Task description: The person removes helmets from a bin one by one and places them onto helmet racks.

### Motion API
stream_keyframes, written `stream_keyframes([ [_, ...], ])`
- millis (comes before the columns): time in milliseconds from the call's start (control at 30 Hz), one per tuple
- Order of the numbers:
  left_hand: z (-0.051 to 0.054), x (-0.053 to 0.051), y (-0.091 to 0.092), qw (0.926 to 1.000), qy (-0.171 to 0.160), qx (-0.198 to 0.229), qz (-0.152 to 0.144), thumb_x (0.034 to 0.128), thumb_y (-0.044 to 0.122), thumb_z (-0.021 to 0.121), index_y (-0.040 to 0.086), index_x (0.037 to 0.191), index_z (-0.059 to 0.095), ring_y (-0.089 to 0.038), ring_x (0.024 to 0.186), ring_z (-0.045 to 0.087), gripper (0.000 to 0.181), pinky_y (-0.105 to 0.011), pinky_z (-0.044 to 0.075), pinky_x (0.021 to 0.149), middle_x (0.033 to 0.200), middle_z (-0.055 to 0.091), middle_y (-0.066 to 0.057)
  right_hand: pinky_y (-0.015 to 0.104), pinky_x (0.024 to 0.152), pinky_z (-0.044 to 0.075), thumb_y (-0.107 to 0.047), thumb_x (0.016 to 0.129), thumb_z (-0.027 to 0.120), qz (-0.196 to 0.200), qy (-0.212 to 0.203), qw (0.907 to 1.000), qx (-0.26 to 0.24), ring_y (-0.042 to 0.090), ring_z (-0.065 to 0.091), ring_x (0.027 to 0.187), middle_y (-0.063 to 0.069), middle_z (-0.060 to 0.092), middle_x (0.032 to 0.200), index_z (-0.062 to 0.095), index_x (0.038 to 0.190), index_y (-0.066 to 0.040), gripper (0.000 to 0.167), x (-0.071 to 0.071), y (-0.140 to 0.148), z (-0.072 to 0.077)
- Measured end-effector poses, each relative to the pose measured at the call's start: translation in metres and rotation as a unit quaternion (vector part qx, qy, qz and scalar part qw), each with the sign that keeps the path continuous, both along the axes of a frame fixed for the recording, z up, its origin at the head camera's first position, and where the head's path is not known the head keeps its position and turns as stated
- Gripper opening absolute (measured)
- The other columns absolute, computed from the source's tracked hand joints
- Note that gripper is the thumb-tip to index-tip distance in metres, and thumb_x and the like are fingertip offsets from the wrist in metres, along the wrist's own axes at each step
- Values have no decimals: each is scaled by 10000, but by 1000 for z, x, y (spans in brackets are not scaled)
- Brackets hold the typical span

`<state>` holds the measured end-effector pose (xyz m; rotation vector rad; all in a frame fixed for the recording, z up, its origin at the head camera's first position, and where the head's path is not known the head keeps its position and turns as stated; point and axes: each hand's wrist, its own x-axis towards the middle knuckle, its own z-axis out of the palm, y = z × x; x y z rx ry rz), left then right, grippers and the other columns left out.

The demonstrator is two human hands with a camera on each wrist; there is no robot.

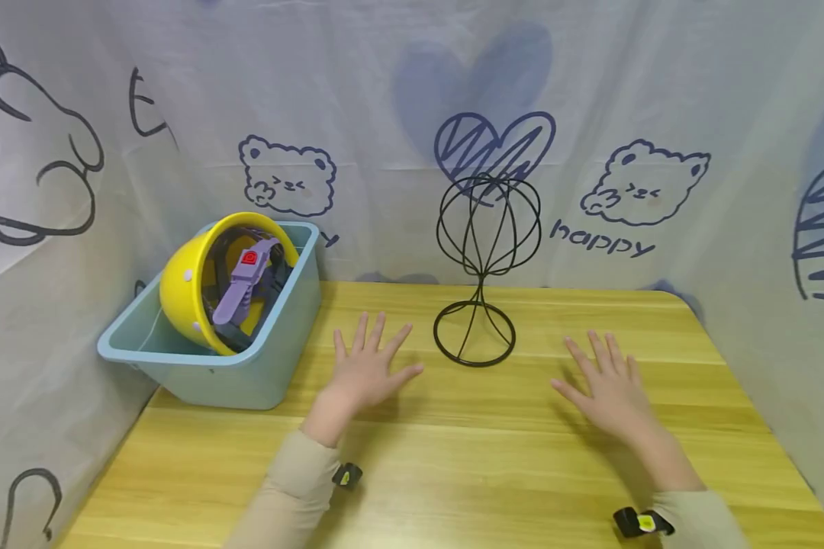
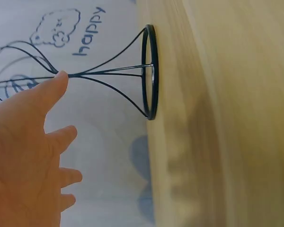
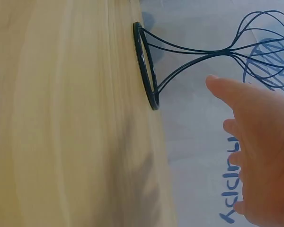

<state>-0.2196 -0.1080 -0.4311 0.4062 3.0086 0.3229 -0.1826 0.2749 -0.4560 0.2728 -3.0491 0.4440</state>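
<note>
My left hand [image 1: 364,375] hovers over the table with its fingers spread, between the blue basin and a black wire stand [image 1: 481,278]. On the other side of the stand, my right hand [image 1: 613,393] also has its fingers spread and holds nothing. Neither hand touches the stand, which is upright with a round ring base and a globe-shaped wire top. A yellow safety helmet [image 1: 178,284] lies tilted in the light blue basin [image 1: 247,381], its inside facing right. The helmet's purple strap adjuster [image 1: 240,286] with a red mark shows inside it.
The wooden table [image 1: 467,465] has a rounded far right corner. Behind it hangs a white curtain [image 1: 384,191] with bear and heart drawings, which also runs along both sides. The basin stands at the table's left edge.
</note>
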Motion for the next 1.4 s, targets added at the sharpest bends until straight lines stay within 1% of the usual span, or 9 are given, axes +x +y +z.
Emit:
stream_keyframes([
  [133, 12, 8, -5, 9997, 34, -117, -204, 901, 763, 320, 444, 1536, 107, -326, 1512, -153, 742, -668, -143, 1120, 1643, -34, -61, 713, 1121, -2, -615, 953, 449, 119, 298, 9994, 118, 451, -60, 1496, 231, 38, 1621, 89, 1574, -276, 794, 3, 6, 6],
  [267, 28, 19, -11, 9987, 115, -293, -392, 891, 781, 303, 430, 1538, 138, -315, 1517, -129, 754, -659, -129, 1135, 1645, -9, -57, 713, 1122, 38, -579, 952, 491, 275, 683, 9970, 229, 458, 3, 1496, 247, 121, 1605, 150, 1570, -256, 776, 5, 12, 13],
  [367, 40, 26, -17, 9968, 254, -537, -535, 901, 766, 313, 427, 1538, 152, -316, 1524, -91, 739, -649, -125, 1144, 1647, 23, -63, 703, 1130, 53, -550, 947, 524, 409, 932, 9943, 321, 451, 22, 1499, 251, 156, 1596, 184, 1565, -241, 770, 7, 16, 21],
  [500, 54, 36, -26, 9920, 590, -833, -749, 910, 742, 348, 405, 1533, 218, -326, 1532, 11, 720, -644, -88, 1158, 1641, 125, -80, 697, 1131, 86, -535, 939, 550, 548, 1175, 9902, 518, 436, 37, 1503, 244, 178, 1592, 207, 1560, -231, 773, 8, 19, 34],
  [767, 82, 55, -48, 9785, 1313, -1133, -1120, 898, 743, 387, 338, 1468, 418, -328, 1469, 299, 700, -647, 82, 1173, 1529, 423, -78, 697, 1056, 246, -497, 913, 611, 849, 1645, 9786, 900, 494, 282, 1398, 252, 337, 1509, 296, 1530, -208, 751, 11, 20, 75],
  [967, 103, 69, -69, 9673, 1841, -1223, -1241, 891, 736, 417, 295, 1422, 493, -323, 1383, 432, 694, -627, 213, 1153, 1431, 540, -75, 673, 1058, 270, -488, 897, 636, 1069, 1949, 9689, 1085, 455, 315, 1399, 223, 389, 1490, 390, 1479, -183, 702, 8, 13, 110],
  [1133, 118, 78, -85, 9642, 2028, -1246, -1166, 886, 735, 433, 282, 1415, 505, -307, 1338, 473, 700, -603, 305, 1110, 1411, 556, -71, 641, 1084, 284, -537, 917, 579, 1425, 2420, 9513, 1272, 425, 347, 1390, 207, 407, 1491, 389, 1486, -195, 690, 3, 6, 140],
  [1300, 131, 87, -101, 9644, 2109, -1281, -947, 882, 729, 452, 274, 1419, 498, -321, 1315, 483, 704, -578, 317, 1089, 1417, 543, -79, 621, 1066, 325, -661, 970, 316, 1979, 3096, 9223, 1201, 429, 392, 1351, 209, 457, 1451, 408, 1479, -176, 710, -6, -6, 164],
  [1400, 139, 93, -111, 9674, 2083, -1216, -770, 890, 708, 468, 275, 1426, 484, -343, 1309, 476, 689, -585, 313, 1082, 1405, 545, -92, 609, 1056, 335, -680, 975, 194, 2163, 3365, 9088, 1186, 417, 403, 1345, 201, 478, 1436, 414, 1476, -185, 739, -11, -17, 176],
])
